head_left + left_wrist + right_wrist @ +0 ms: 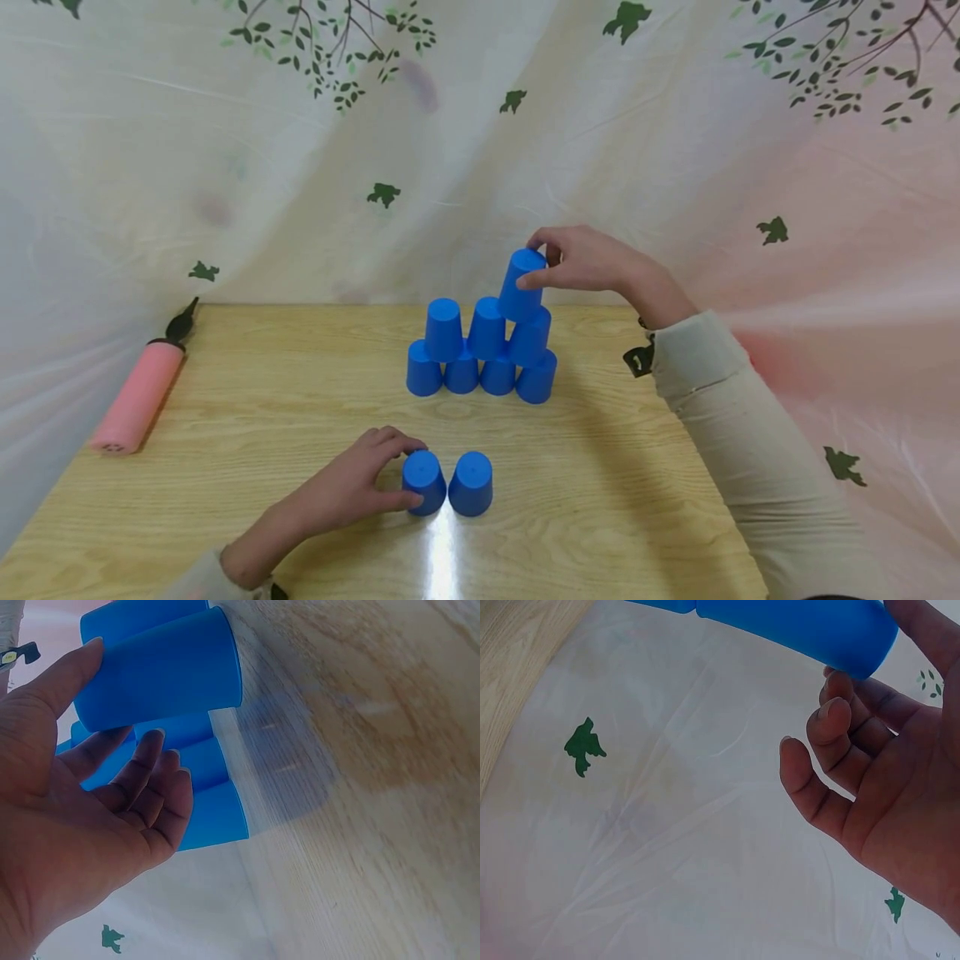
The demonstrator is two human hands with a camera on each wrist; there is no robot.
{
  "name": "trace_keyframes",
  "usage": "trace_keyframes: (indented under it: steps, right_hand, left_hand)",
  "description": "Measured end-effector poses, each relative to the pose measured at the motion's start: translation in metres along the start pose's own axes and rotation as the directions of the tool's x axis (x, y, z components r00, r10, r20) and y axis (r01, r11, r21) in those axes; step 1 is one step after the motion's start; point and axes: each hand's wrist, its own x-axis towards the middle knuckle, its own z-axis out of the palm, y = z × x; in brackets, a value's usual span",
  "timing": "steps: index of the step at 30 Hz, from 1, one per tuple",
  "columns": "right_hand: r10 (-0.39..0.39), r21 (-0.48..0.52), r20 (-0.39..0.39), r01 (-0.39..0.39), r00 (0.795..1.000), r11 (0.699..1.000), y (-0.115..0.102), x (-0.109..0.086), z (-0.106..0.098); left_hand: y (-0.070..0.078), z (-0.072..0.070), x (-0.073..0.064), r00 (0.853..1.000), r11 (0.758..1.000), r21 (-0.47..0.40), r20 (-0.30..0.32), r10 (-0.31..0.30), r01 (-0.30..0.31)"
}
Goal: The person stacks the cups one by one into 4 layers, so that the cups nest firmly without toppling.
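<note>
Blue cups, all upside down, form a stack point(487, 329) toward the back of the table, with several in the bottom row and three in the row above. My right hand point(588, 260) pinches a blue cup point(521, 292) between thumb and fingers, at the right end of the second row's tops. Nearer the front, my left hand point(352, 483) holds another blue cup point(424, 482) by its sides, thumb in front and fingertips behind. Just right of that one stands a single blue cup point(472, 485). The right wrist view shows the pinched cup point(802, 630) by its narrow end.
A pink hand pump point(141, 398) with a black nozzle lies at the left of the wooden table point(315, 375). Behind the table hangs a pale curtain point(300, 225) printed with leaves and birds. The right forearm reaches in along the table's right side.
</note>
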Motion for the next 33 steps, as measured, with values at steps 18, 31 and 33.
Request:
trace_keyframes:
  steps: [18,31,33]
  right_hand:
    - [-0.057,-0.026,-0.140,0.054,0.988,0.998,0.000,-0.039,-0.010]
    - [-0.203,-0.089,-0.207,0.189,0.957,0.978,-0.016,-0.110,0.048]
    - [-0.207,-0.084,-0.190,0.194,0.960,0.977,-0.015,-0.114,0.062]
  left_hand:
    - [0.003,-0.002,0.001,1.000,1.000,0.008,0.008,-0.015,0.015]
    - [0.000,-0.005,0.001,0.999,0.999,0.038,-0.030,0.015,-0.014]
    - [0.000,-0.006,0.000,0.999,0.999,0.046,-0.039,0.019,-0.017]
